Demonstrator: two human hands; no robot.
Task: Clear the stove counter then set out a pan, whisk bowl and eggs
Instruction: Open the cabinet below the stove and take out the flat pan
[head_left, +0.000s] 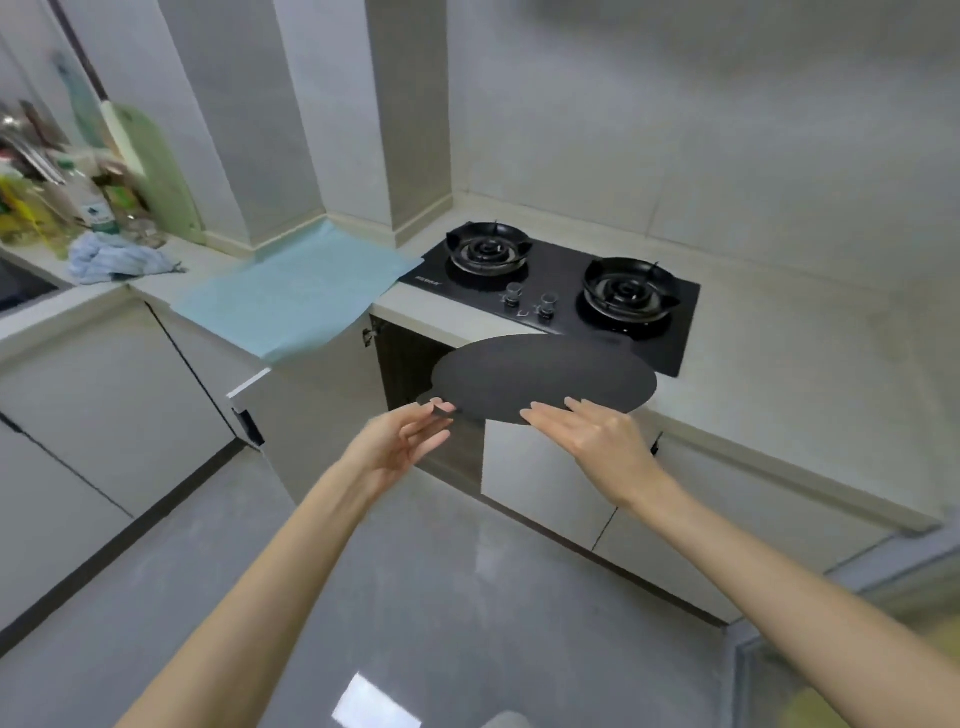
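Head view: the black round pan (545, 376) is held level in the air, just in front of the 2-burner stove (566, 291) and above an open cabinet (405, 364). The left hand (410, 441) pinches a short stub at the pan's left edge. The right hand (597, 441), fingers straight, touches its near rim.

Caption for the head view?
Left hand pinches a flat black disc, open right hand at its edge, before the stove.

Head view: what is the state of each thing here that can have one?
Black disc: held in the air before the stove.
Left hand: pinches the disc's small tab.
Right hand: open, fingers at the disc's edge.
Cabinet door: open.
Burners: bare, no flame seen.
Blue mat: spread flat.
Blue cloth: crumpled.
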